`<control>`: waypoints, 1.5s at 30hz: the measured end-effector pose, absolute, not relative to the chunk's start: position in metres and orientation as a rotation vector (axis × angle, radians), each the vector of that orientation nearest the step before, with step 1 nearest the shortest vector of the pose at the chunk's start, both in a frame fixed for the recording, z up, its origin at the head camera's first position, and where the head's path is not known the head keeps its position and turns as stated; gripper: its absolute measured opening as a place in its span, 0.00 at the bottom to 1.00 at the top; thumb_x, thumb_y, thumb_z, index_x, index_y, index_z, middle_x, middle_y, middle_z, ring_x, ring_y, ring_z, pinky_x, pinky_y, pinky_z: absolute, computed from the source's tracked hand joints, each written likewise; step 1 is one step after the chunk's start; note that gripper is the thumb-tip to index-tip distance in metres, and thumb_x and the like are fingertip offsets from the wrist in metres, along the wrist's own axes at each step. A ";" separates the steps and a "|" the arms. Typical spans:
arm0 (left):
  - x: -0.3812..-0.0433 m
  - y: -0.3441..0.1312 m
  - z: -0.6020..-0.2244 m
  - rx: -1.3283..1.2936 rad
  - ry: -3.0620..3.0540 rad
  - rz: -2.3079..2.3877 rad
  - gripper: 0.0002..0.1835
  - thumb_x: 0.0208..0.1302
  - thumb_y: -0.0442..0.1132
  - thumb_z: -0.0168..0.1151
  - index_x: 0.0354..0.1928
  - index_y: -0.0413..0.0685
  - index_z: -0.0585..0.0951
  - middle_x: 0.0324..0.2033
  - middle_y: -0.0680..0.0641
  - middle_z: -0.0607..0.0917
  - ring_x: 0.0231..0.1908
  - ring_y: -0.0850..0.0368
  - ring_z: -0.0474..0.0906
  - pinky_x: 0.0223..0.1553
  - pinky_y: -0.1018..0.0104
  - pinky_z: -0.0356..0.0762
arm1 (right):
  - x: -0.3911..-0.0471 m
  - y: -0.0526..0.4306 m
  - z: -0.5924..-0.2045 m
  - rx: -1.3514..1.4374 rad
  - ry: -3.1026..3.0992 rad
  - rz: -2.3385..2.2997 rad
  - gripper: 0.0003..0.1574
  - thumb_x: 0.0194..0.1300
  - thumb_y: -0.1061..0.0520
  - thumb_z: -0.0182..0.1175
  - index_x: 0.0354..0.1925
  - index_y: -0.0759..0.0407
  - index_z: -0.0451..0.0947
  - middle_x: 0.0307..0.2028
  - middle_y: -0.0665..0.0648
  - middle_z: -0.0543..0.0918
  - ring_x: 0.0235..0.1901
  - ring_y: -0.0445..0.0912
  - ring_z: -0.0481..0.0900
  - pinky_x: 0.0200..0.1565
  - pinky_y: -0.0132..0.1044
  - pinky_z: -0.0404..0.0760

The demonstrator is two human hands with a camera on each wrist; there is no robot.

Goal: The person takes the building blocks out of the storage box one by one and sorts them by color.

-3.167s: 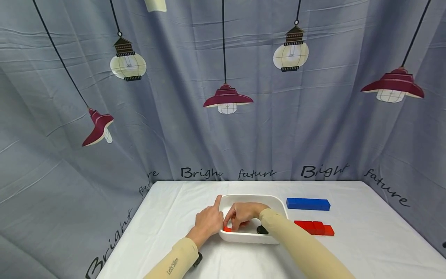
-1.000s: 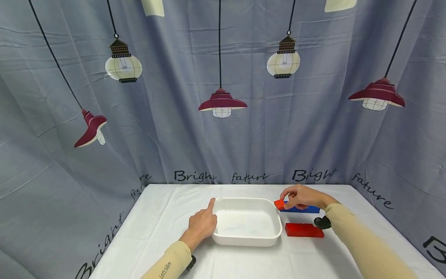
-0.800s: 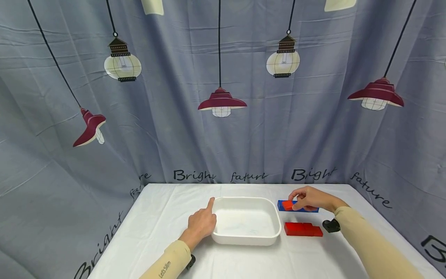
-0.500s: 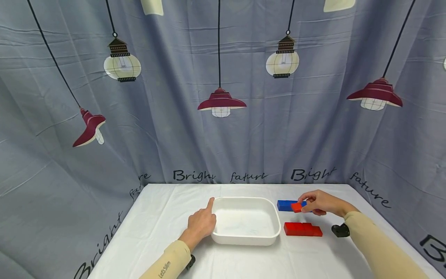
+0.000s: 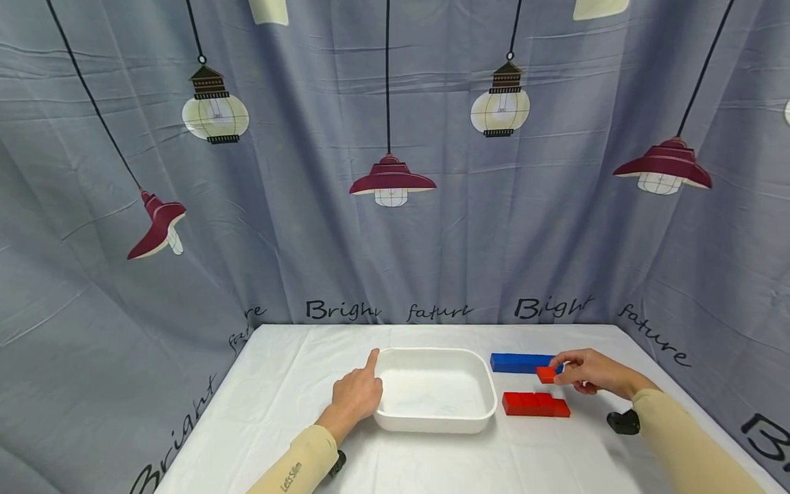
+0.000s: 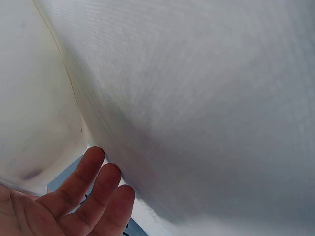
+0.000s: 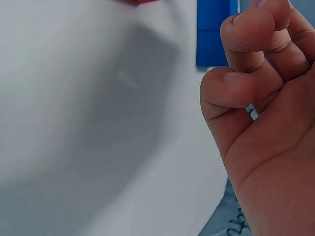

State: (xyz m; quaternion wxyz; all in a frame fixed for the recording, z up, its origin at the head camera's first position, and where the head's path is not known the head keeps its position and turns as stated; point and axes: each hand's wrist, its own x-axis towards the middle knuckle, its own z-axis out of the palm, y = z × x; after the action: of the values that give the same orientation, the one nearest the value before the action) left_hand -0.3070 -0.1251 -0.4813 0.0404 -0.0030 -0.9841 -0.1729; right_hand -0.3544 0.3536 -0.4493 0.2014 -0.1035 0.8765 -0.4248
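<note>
My right hand [image 5: 595, 372] pinches a small red block [image 5: 546, 374] between thumb and fingertips. That block overlaps the right part of a blue row of blocks [image 5: 518, 363] in the head view. Nearer to me lies a row of red blocks [image 5: 531, 404], its right end stepped slightly forward. Around the left side of a white plastic tub [image 5: 432, 425] rests my left hand [image 5: 358, 392], index finger stretched along the rim. The left wrist view shows its other fingers [image 6: 106, 184] extended beside the tub's outer wall. In the right wrist view the pinched block is hidden.
A white cloth [image 5: 432, 463] covers the table, which ends at a grey-blue curtain [image 5: 395, 261] printed with lamps and lettering. The tub stands left of both block rows. A black wrist device [image 5: 623, 422] hangs under the right sleeve.
The right hand was inside the tub, then came out with the red block and moved rightward along the blue row and slightly nearer. The left hand stays at the tub's left side.
</note>
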 end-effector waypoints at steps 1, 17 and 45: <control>-0.307 -0.125 -0.482 -0.013 -3.013 -0.535 0.33 0.70 0.43 0.51 0.77 0.55 0.60 0.35 0.40 0.86 0.26 0.50 0.77 0.34 0.47 0.77 | -0.353 0.356 -0.451 -0.280 2.446 -1.192 0.26 0.66 0.50 0.65 0.55 0.64 0.75 0.20 0.52 0.73 0.20 0.44 0.70 0.23 0.33 0.69; -0.307 -0.125 -0.483 -0.020 -3.010 -0.559 0.33 0.70 0.43 0.50 0.77 0.54 0.60 0.36 0.40 0.87 0.25 0.52 0.75 0.34 0.48 0.77 | -0.337 0.396 -0.478 -0.135 2.471 -1.157 0.26 0.65 0.50 0.64 0.56 0.64 0.76 0.21 0.52 0.73 0.22 0.45 0.70 0.25 0.34 0.70; -0.308 -0.126 -0.480 -0.040 -3.014 -0.555 0.33 0.71 0.43 0.50 0.77 0.55 0.59 0.36 0.41 0.87 0.25 0.51 0.76 0.34 0.47 0.77 | -0.326 0.396 -0.491 -0.134 2.569 -1.063 0.23 0.60 0.53 0.69 0.51 0.62 0.81 0.20 0.51 0.72 0.20 0.44 0.69 0.24 0.32 0.67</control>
State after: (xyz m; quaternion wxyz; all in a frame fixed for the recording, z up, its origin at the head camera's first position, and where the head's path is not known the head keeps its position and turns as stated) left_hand -0.3075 -0.1262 -0.4804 0.0384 -0.0132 -0.9826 -0.1810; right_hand -0.3262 0.3960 -0.4908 0.1781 -0.0473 0.9082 -0.3757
